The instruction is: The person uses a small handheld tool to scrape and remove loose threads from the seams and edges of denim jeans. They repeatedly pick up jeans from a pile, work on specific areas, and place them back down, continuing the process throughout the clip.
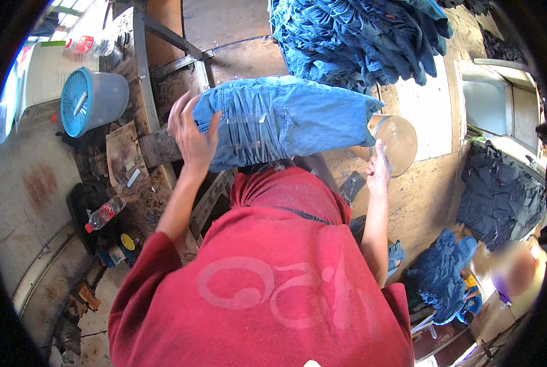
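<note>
A blue denim trouser leg (298, 119) is stretched crosswise in front of me, over a narrow horizontal support that is mostly hidden beneath it. Gathered creases and small clear tag-like bits mark its left half. At its left end is my left hand (195, 134), fingers spread apart and thumb against the cloth. My right hand (378, 166) is at the right end, its fingers closed at the lower corner of the hem; the exact grip is small in the picture. Behind the hem shows a round tan disc (399, 144).
A large heap of blue denim (359, 37) lies beyond the support. Left are a lidded plastic bucket (102, 98), a bottle (107, 213) and a wooden frame (143, 67). Dark garments (503, 192) and more denim (442, 272) lie at right, with another person (515, 269) near.
</note>
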### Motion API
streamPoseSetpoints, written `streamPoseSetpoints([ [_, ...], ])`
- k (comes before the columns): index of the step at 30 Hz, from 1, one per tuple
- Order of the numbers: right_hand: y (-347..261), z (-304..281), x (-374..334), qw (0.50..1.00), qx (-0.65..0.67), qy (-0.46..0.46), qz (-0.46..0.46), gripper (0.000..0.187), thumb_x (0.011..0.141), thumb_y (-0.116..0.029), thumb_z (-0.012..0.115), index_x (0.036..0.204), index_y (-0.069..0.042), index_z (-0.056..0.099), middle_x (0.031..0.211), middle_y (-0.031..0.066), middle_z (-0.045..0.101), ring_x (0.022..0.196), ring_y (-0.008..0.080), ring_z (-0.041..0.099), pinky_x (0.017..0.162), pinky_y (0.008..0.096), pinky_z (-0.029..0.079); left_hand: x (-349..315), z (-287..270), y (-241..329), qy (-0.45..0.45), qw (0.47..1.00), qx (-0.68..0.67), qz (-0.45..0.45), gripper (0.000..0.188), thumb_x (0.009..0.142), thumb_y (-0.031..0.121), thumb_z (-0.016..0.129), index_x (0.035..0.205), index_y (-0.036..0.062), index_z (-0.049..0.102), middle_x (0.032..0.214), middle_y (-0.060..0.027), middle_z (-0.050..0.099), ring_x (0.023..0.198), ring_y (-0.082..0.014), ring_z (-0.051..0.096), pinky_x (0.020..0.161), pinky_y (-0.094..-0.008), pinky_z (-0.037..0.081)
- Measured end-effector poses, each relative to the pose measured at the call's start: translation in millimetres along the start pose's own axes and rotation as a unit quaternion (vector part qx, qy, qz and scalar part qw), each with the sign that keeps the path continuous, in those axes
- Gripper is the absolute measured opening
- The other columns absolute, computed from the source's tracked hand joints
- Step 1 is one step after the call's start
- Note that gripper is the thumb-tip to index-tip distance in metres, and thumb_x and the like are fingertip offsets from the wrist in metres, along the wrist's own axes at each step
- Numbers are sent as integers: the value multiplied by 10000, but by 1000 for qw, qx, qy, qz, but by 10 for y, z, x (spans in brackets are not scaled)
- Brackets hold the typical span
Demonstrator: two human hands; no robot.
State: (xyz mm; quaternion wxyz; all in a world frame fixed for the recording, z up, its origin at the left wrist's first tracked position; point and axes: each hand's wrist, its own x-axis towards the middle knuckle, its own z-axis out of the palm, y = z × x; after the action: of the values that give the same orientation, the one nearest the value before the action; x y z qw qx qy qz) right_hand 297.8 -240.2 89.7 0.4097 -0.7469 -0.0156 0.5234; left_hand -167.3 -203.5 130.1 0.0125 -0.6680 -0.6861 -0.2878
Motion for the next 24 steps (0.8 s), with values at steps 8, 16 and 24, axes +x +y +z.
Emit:
streamPoseSetpoints([
  [8,196,110,317,996,-49,-34,-67,426,967,-435,835,797,-199,524,618,-91,402,472,47,331,449,257,262,-923,87,356,-19,984,16,-179,812,917,370,856,1528,-15,487,1654,-309,381,1522,-486,360,1248,-600,275],
  [16,13,151,770,988,-91,41,-116,292,978,-395,809,896,-143,686,742,-94,533,727,52,475,633,298,366,-1025,-171,607,-9,912,-194,-362,863,892,263,914,1531,-67,437,1538,-245,501,1366,-360,531,1184,-463,406],
  [24,-11,188,568,997,-64,-36,31,509,871,-643,849,853,-230,552,668,-80,446,492,33,365,415,236,271,631,-420,-163,-264,825,-388,-315,359,985,193,803,1281,7,719,1150,-28,771,1030,-124,692,949,-305,543],
])
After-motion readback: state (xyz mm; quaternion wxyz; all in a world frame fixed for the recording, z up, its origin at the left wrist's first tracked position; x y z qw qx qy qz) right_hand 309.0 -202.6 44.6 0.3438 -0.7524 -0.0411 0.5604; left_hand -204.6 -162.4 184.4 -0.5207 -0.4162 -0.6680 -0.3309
